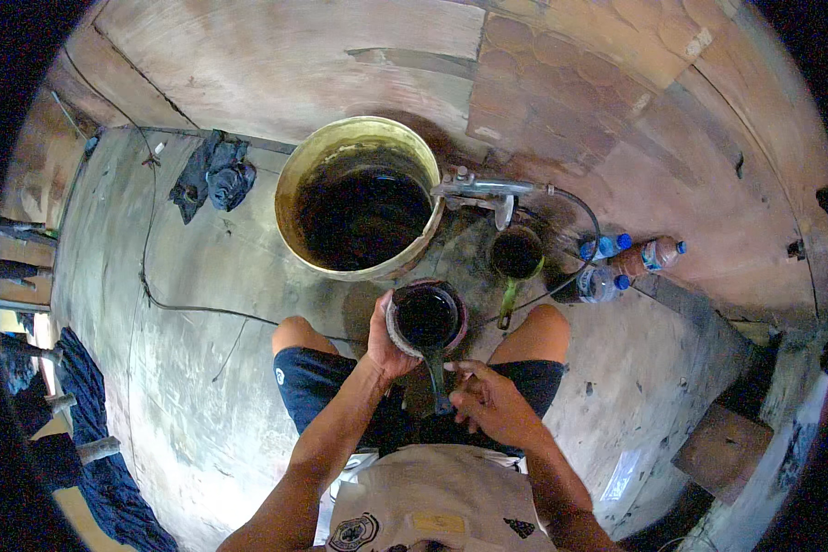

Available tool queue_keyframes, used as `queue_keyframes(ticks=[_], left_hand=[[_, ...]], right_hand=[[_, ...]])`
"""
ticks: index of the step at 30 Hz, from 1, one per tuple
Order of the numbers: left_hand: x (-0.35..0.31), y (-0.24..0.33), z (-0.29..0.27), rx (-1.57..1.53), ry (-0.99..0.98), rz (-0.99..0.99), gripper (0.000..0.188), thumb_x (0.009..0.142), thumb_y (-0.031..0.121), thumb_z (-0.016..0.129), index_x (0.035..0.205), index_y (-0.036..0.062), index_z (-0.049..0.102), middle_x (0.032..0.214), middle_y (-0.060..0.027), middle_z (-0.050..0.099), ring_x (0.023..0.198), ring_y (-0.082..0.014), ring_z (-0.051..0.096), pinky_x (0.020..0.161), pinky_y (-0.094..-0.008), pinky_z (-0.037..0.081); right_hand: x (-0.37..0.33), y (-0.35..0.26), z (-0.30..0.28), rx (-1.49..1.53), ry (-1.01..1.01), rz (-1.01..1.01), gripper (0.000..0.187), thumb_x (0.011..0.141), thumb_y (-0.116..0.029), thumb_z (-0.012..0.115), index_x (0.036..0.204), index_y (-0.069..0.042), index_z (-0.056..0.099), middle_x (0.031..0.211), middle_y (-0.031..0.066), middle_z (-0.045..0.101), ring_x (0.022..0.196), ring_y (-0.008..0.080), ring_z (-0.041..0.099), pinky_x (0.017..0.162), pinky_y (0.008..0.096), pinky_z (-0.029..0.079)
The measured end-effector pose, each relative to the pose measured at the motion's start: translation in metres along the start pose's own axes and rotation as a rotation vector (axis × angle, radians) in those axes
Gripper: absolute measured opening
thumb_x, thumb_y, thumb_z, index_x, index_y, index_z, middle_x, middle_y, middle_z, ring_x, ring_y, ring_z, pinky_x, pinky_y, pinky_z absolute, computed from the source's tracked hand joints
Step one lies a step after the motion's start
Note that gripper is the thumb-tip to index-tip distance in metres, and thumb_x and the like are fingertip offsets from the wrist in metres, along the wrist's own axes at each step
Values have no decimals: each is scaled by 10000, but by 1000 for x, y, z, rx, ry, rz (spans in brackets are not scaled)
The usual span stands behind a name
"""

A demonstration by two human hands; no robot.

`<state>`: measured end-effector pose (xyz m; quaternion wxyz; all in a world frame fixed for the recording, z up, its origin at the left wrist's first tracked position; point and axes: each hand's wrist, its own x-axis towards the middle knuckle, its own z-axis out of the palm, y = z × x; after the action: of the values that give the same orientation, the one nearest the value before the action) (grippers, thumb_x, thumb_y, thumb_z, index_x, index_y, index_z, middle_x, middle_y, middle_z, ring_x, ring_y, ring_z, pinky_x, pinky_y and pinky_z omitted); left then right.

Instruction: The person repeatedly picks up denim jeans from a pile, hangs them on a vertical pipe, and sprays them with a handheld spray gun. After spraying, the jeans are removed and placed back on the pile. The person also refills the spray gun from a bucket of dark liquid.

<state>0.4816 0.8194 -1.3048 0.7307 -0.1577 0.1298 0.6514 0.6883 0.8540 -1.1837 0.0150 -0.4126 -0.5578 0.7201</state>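
Observation:
My left hand [389, 345] wraps round the side of a round, dark-handled dipper [439, 391]. Its rim is pale and pinkish, and the inside is very dark; whether that is liquid I cannot tell. The dipper's handle points back toward me, between my knees. Beside that handle is my right hand [492, 405], its fingers curled and the index fingertip at the handle; what they hold, if anything, is hidden. Just beyond stands a large yellowish tub [290, 221] with dark contents. A metal spray gun [488, 187] with a hose rests at its right rim.
A second dipper with a green handle [509, 299] lies on the floor to the right. Several plastic bottles with blue caps [603, 283] lie past it. A crumpled black bag [230, 179] is left of the tub. A thin cable [144, 267] runs along the floor.

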Motion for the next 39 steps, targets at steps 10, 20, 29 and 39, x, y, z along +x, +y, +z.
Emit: queue_keyframes(ticks=[10,20,29,39], left_hand=[[18,0,3,-89,-158,-19,743,928,666,451,1432,123,500,1418,-233,522,1302,-433,505,1098,-605,417],[32,2,-9,-83,-134,-46,762,934,642,428,1439,73,476,1417,-249,516,1292,-445,508,1078,-600,436],[35,3,-20,-31,-156,-13,784,899,663,485,1444,99,476,1435,-245,504,1315,-443,488,1049,-584,461],[37,3,-27,-19,-130,25,810,879,711,504,1450,137,480,1436,-221,513,1279,-445,525,1001,-651,468]], right_hand=[[24,36,17,-54,278,-126,220,913,-141,730,1057,22,696,793,126,736,644,163,707,586,301,578],[28,45,23,-144,415,-267,193,895,-129,741,1045,-10,710,806,138,739,682,176,727,615,304,561],[19,39,22,-244,428,-280,182,883,-132,750,1018,-15,718,821,147,739,703,216,725,649,325,559],[18,33,13,-206,342,-182,186,885,-132,751,1026,-15,723,859,155,741,730,196,719,666,329,555]])
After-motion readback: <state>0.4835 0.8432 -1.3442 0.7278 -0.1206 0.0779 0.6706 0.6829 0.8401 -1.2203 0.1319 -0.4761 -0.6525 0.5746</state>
